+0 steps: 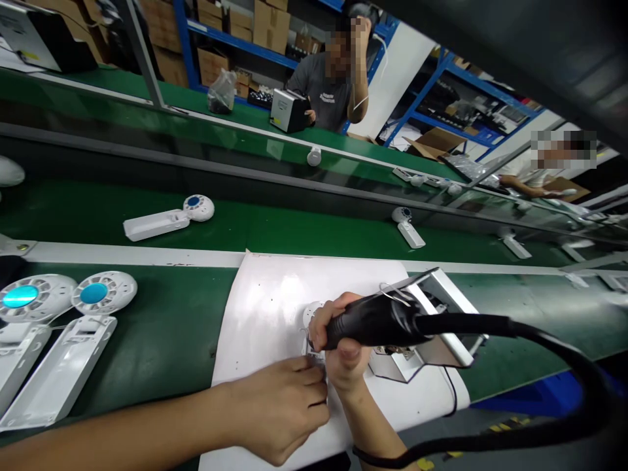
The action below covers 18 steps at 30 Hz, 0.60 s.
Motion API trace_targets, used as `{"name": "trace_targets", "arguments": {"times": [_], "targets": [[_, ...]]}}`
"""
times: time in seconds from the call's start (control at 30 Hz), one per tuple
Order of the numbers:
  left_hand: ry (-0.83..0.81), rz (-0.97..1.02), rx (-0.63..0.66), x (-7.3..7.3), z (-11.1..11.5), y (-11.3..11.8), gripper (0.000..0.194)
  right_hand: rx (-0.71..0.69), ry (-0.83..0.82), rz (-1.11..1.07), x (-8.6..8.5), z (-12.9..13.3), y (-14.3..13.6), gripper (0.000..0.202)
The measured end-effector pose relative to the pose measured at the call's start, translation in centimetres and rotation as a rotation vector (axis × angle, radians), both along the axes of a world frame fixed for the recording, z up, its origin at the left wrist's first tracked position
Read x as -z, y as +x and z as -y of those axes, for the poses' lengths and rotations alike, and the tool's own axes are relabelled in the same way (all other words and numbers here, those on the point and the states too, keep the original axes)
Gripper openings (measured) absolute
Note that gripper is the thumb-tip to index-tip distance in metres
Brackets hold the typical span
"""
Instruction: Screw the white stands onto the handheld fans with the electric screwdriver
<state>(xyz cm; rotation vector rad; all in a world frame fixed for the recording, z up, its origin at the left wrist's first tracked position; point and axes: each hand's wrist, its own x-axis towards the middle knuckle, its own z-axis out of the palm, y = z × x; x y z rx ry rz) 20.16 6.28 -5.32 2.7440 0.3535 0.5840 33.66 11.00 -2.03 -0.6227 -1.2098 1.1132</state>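
My right hand (346, 353) is wrapped round a black corded tool (373, 320), which points left and down over a small white device (311, 315). The device lies on the white sheet (265, 288), mostly covered by my hands and the tool. Close beside it on the left, my left hand (279, 405) has its fingers bent together at the device's lower part; the fingertips and what they grip are hidden. Behind the tool stands a silver metal frame (441, 347).
Two white fan-shaped units with blue centres (93, 293) and open handles lie at the left. More units (161, 224) are spread along the green belt (275, 229) beyond a white rail (137, 254). Two people (328, 91) are across the line. A thick black cable (549, 340) loops at the right.
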Motion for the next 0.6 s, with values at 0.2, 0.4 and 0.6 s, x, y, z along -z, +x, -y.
{"name": "trace_targets", "arguments": {"times": [0.2, 0.4, 0.6], "targets": [[0.001, -0.015, 0.004, -0.2, 0.0, 0.0, 0.012, 0.168, 0.134, 0.011, -3.3, 0.5, 1.9, 0.056], [-0.026, -0.006, 0.014, -0.4, 0.0, 0.0, 0.009, 0.588, 0.258, 0.178, -7.9, 0.5, 8.5, 0.058], [-0.034, -0.008, 0.004, -0.5, 0.0, 0.0, 0.010, 0.675, 0.206, 0.150, -7.2, -0.3, 9.2, 0.054]]}}
